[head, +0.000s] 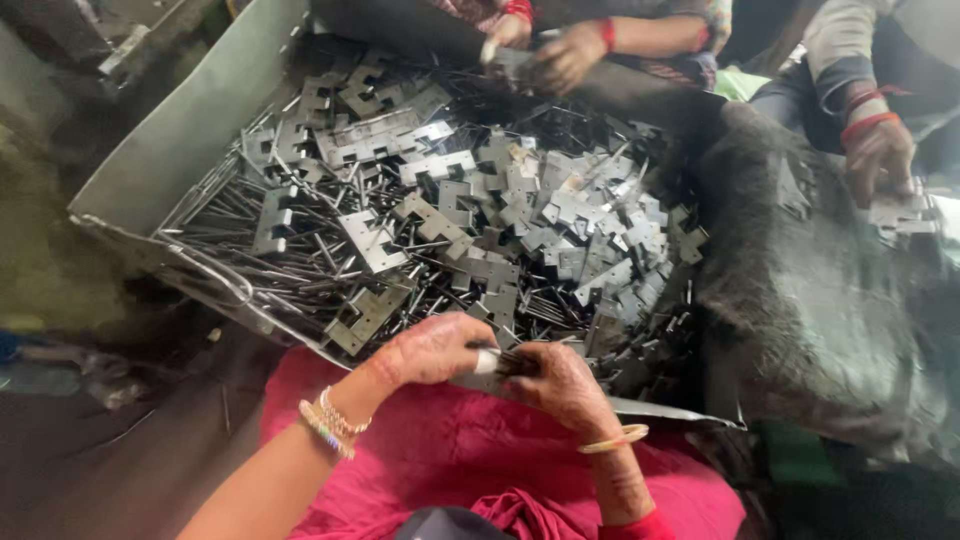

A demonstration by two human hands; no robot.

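Head view. The left hand point(432, 348) enters from the lower left with the forearm rising toward the metal tray point(190, 130); the wrist, which carries bangles point(332, 420), is bent so that the back of the hand faces up and the fingers curl inward. The right hand point(560, 382) enters from below, forearm nearly upright, wrist ringed by a pale bangle point(615, 437), knuckles turned toward the tray. The two hands meet at the near rim of the tray, fingertips almost touching. Between them lies a small part with a pale end point(486, 361), its long axis roughly level and running from one hand to the other. The grip of each hand is closed about this part; how much of it each hand covers cannot be told.

Inside the tray lies a heap of notched flat metal plates point(470, 215) mixed with thin dark metal pins point(260, 250), the pins pointing in many directions. Beyond the far rim of the tray, another person's hands point(545, 45) work. To the right of the tray, a third person's hand point(878, 155) rests on a dark cloth point(820, 300). Below the near rim of the tray spreads red fabric point(450, 450).
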